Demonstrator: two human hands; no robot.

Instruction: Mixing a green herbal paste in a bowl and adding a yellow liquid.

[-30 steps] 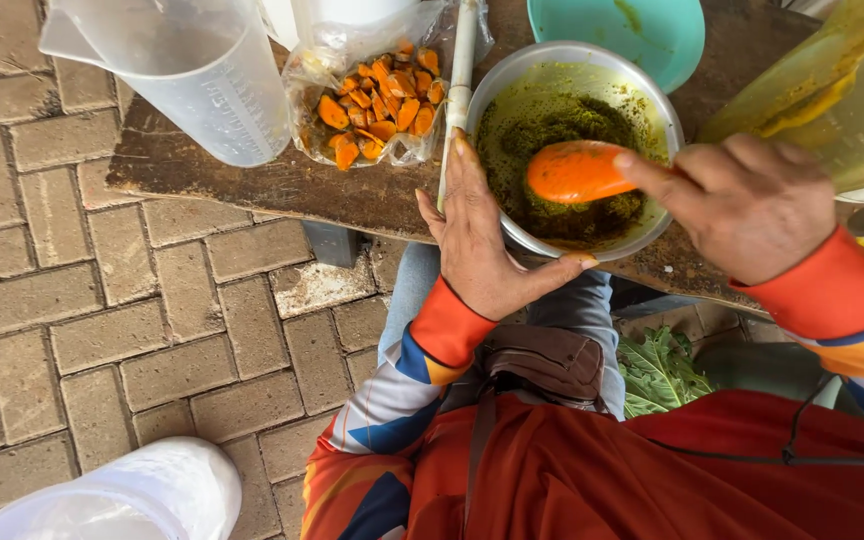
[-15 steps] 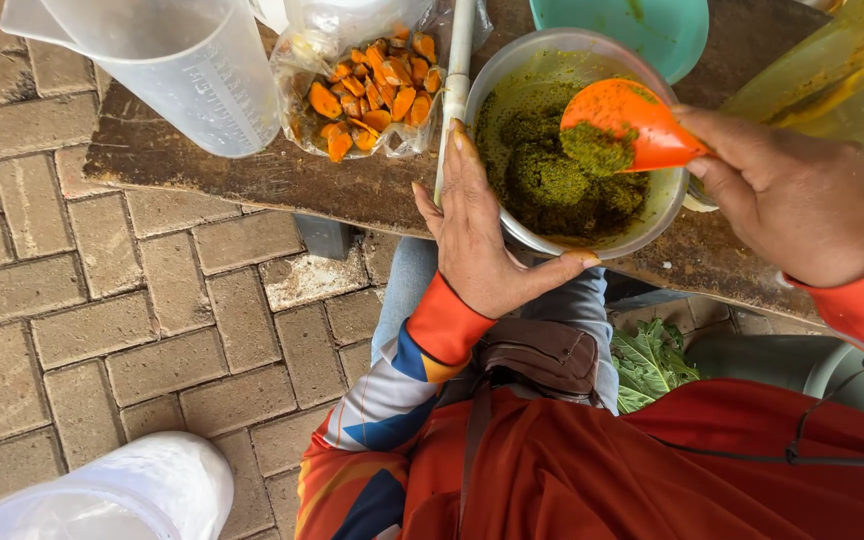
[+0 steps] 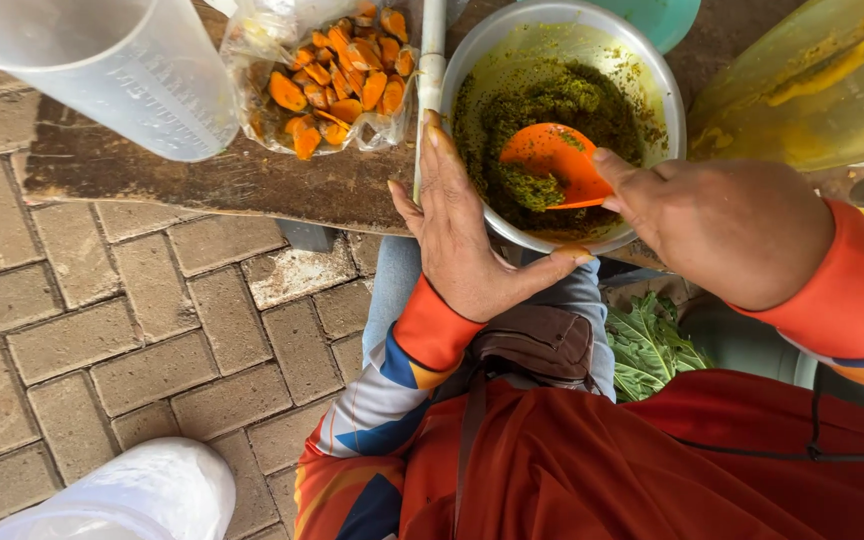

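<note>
A metal bowl (image 3: 482,60) of yellow-green paste stands on a dark wooden board (image 3: 212,180). My left hand (image 3: 462,240) cups the bowl's near left side, fingers along the rim and thumb under the front edge. My right hand (image 3: 722,225) grips the handle of an orange plastic spoon (image 3: 552,160), whose scoop lies in the paste with a lump of it on the blade.
A clear plastic bag of sliced orange root pieces (image 3: 337,75) lies left of the bowl, beside a white stick (image 3: 430,60). A clear measuring jug (image 3: 102,70) stands at far left. A yellow-stained container (image 3: 812,90) is at right. Green leaves (image 3: 647,345) lie below. Brick paving (image 3: 102,330) surrounds.
The orange spoon, lifted above the bowl's right rim half a second ago, has come back down into the paste. My left hand has stayed on the bowl.
</note>
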